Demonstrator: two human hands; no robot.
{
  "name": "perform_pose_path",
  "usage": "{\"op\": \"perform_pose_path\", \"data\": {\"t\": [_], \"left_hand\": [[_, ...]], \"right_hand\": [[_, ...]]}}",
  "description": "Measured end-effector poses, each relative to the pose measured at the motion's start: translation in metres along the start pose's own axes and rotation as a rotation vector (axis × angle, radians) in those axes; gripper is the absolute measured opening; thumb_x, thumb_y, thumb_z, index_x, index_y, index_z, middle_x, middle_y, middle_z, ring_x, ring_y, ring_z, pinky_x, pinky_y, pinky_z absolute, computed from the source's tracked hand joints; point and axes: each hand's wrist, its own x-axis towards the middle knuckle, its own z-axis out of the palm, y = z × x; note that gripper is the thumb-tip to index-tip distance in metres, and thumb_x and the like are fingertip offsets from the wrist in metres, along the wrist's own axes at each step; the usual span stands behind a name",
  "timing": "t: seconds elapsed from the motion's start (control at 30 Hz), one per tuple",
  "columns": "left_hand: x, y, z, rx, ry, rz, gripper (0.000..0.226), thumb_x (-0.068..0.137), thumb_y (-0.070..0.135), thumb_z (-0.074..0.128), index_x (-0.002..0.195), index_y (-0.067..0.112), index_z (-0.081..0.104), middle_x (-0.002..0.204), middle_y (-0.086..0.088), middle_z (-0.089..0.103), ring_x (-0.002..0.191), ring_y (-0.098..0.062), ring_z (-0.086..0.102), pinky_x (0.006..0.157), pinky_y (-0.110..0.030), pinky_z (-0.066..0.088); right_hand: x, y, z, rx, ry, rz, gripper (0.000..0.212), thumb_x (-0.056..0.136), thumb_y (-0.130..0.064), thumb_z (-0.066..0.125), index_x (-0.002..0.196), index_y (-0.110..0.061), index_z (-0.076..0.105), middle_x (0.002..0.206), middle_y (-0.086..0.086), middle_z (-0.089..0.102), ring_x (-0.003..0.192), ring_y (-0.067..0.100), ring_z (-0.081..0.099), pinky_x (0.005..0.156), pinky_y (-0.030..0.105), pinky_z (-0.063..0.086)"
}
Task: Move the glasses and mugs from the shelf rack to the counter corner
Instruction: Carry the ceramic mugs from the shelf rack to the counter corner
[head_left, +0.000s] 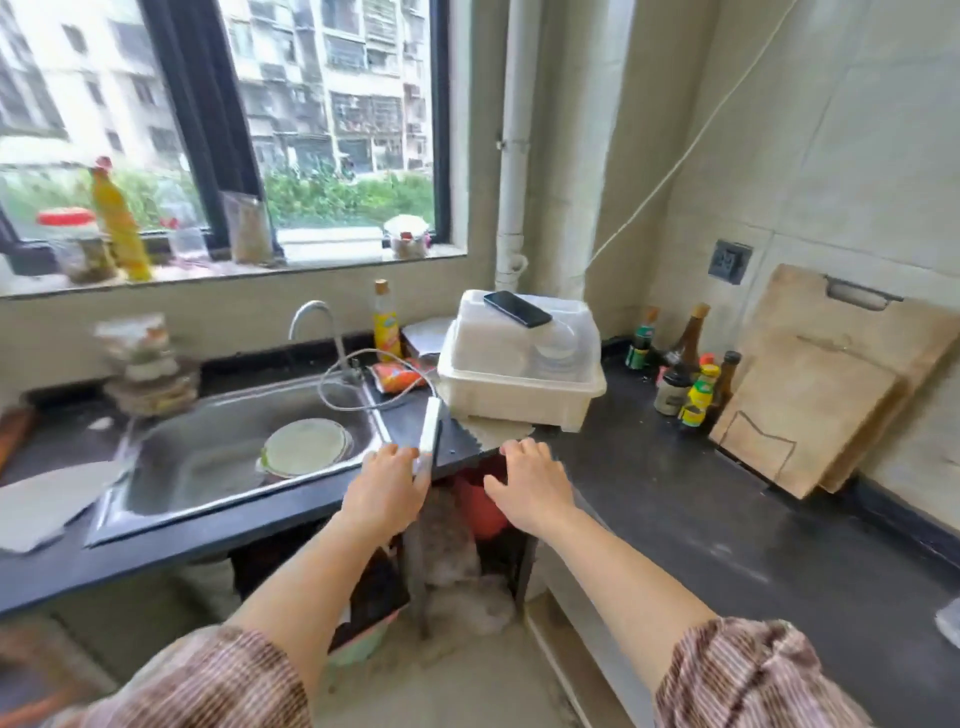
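Dark L-shaped counter wraps around under a big window, and the right-hand stretch is mostly bare, so plenty of room there. Both hands hover at the inner corner edge: left hand with fingers loosely spread beside a white power strip, right hand open too, holding nothing. Back in the corner sits a white lidded dish bin with bowls showing through, and a phone lies on its lid. Sink has a plate in it. Sauce bottles cluster by the cutting boards. Can't spot any glasses, mugs or shelf rack from this angle.
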Motion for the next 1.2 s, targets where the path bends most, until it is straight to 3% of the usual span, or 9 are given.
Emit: {"op": "perform_pose_path", "data": {"t": [0.23,0.47,0.73,0.97,1.2], "left_hand": [[0.001,-0.148,-0.100,0.005,0.168,-0.298,0.042,0.094,0.037,0.041,0.129,0.014,0.049,0.131,-0.014,0.050,0.120,-0.033,0.045,0.098,-0.043,0.039],[0.016,-0.291,-0.179,0.116,0.238,-0.456,0.043,0.093,0.039,0.041,0.129,0.016,0.047,0.133,-0.011,0.047,0.122,-0.032,0.041,0.098,-0.044,0.040],[0.046,-0.442,-0.263,0.196,0.254,-0.587,0.041,0.095,0.036,0.039,0.128,0.013,0.046,0.131,-0.013,0.047,0.121,-0.034,0.042,0.100,-0.045,0.039],[0.045,-0.563,-0.310,0.084,0.352,-0.710,0.044,0.095,0.038,0.040,0.132,0.016,0.045,0.135,-0.012,0.043,0.124,-0.032,0.040,0.100,-0.045,0.038],[0.048,-0.708,-0.342,0.046,0.333,-0.775,0.044,0.094,0.040,0.038,0.131,0.017,0.045,0.134,-0.011,0.043,0.122,-0.031,0.040,0.097,-0.044,0.041]], "right_hand": [[0.062,-0.180,0.019,-0.044,-0.006,-0.315,0.050,0.089,-0.042,0.051,0.129,-0.012,0.045,0.132,0.011,0.048,0.123,0.030,0.041,0.097,0.044,0.037],[0.134,-0.350,0.051,-0.076,-0.036,-0.562,0.048,0.090,-0.043,0.049,0.128,-0.014,0.044,0.130,0.010,0.047,0.121,0.029,0.039,0.096,0.045,0.038],[0.206,-0.534,0.095,-0.012,-0.066,-0.690,0.055,0.090,-0.044,0.051,0.135,-0.015,0.042,0.137,0.011,0.045,0.128,0.031,0.037,0.100,0.048,0.036],[0.234,-0.669,0.136,-0.023,-0.111,-0.799,0.046,0.090,-0.040,0.049,0.128,-0.015,0.044,0.132,0.010,0.047,0.125,0.031,0.038,0.100,0.047,0.036],[0.244,-0.799,0.201,-0.014,-0.133,-0.808,0.046,0.092,-0.039,0.050,0.131,-0.014,0.044,0.133,0.009,0.047,0.124,0.029,0.040,0.100,0.044,0.037]]}}
